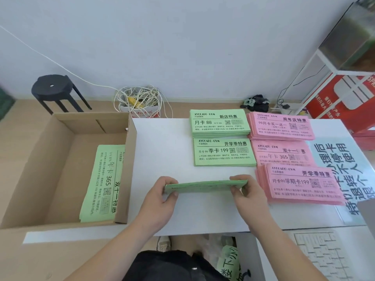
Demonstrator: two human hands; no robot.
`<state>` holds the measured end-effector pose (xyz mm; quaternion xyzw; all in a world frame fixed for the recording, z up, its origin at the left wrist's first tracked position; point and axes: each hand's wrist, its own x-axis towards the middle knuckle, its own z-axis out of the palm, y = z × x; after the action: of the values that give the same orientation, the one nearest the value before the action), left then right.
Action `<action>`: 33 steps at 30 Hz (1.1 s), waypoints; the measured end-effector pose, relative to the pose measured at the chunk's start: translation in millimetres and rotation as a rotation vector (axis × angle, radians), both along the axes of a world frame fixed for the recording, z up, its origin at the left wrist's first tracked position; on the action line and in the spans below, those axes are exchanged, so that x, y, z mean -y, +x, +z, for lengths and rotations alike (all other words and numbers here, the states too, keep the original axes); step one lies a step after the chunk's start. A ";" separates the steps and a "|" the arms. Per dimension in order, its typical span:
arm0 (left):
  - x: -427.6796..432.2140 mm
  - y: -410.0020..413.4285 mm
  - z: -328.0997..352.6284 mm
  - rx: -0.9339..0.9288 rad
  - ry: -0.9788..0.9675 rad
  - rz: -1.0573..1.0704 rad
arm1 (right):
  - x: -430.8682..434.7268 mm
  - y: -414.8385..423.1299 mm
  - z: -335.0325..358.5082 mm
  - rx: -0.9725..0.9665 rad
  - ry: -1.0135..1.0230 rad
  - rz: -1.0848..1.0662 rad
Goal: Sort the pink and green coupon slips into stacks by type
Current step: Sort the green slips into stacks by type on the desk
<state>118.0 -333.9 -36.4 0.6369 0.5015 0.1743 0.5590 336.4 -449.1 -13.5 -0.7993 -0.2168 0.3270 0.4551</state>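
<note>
Inside cardboard box (129,159), green slips (101,179) (lying flat)

"Where are the green slips?"
"2 lie flat: far green stack (220,126), near green stack (224,154) just in front. A green bundle (205,186) stands on edge, nearer still. A green pile (101,183) lies in the box (67,159)."
"And pink?"
"3, on the right: far pink stack (282,127), middle pink stack (283,155), near pink stack (302,184)."

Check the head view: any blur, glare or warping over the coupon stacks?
Head view: soft light, no glare; headings on the rear green stack and rear pink stack read cleanly, fine print smears; left edge blurred; shelf frame leans from wide-angle distortion; green bundle in the left hand and right hand is sharp.
</note>
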 end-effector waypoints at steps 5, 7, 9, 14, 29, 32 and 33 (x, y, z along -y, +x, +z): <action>5.9 10.3 -10.6 -0.005 0.010 0.084 | -7.2 -12.9 -10.8 -0.092 0.010 -0.077; 14.0 21.0 -13.0 -0.016 0.009 0.088 | -11.0 -17.5 -13.5 -0.083 -0.023 -0.087; 19.0 29.4 -12.2 -0.064 0.025 0.073 | -14.2 -16.2 -10.8 -0.026 -0.060 -0.074; 0.3 41.8 -2.7 -0.112 -0.003 0.067 | -13.6 16.6 3.3 0.157 -0.287 0.103; 4.1 47.8 -11.1 -0.452 0.403 -0.214 | -8.2 12.3 -3.1 0.678 -0.585 0.653; 13.1 48.6 -22.3 -0.555 0.485 -0.317 | -10.6 19.2 -13.6 0.675 -0.588 0.708; 13.8 50.0 -26.2 -0.564 0.479 -0.321 | -11.3 23.9 -15.1 0.688 -0.582 0.711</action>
<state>168.0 -347.6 -62.7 0.8422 0.4747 0.0150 0.2553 360.4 -437.9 -28.6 -0.8302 -0.5087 0.2272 -0.0185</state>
